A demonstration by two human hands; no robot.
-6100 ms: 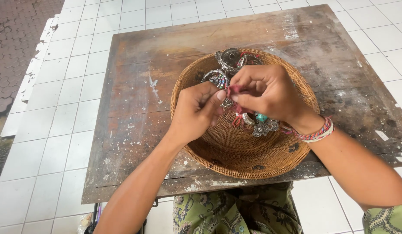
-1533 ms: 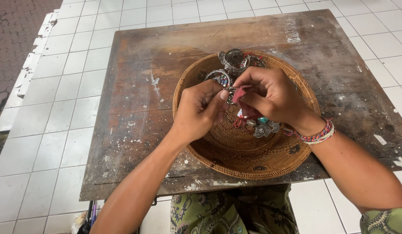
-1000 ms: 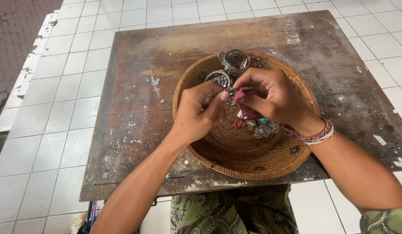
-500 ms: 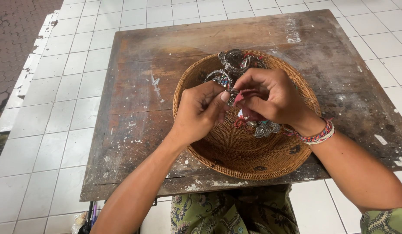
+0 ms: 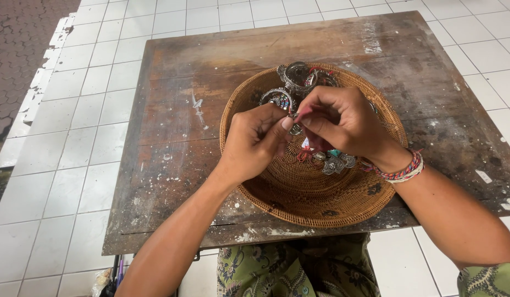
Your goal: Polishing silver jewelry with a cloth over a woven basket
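Observation:
A round woven basket (image 5: pixel 299 198) sits on a worn wooden table (image 5: pixel 172 137). Above its middle, my left hand (image 5: pixel 254 142) and my right hand (image 5: pixel 343 122) meet fingertip to fingertip, pinching a small piece of silver jewellery on a red cord (image 5: pixel 297 127). Its metal pendants with a turquoise bead (image 5: pixel 333 159) hang below my right palm. Silver bangles (image 5: pixel 292 82) lie in the basket's far side, just past my fingers. My right wrist wears woven bracelets (image 5: pixel 401 170).
The table stands on white floor tiles (image 5: pixel 73 137), with paint flecks across its top. A darker brick-patterned floor (image 5: pixel 18 49) lies at the far left. Green patterned cloth (image 5: pixel 293 267) covers my lap at the table's near edge.
Almost nothing has shifted. Both hands stay over the basket, with fingers making small adjustments on the jewellery piece.

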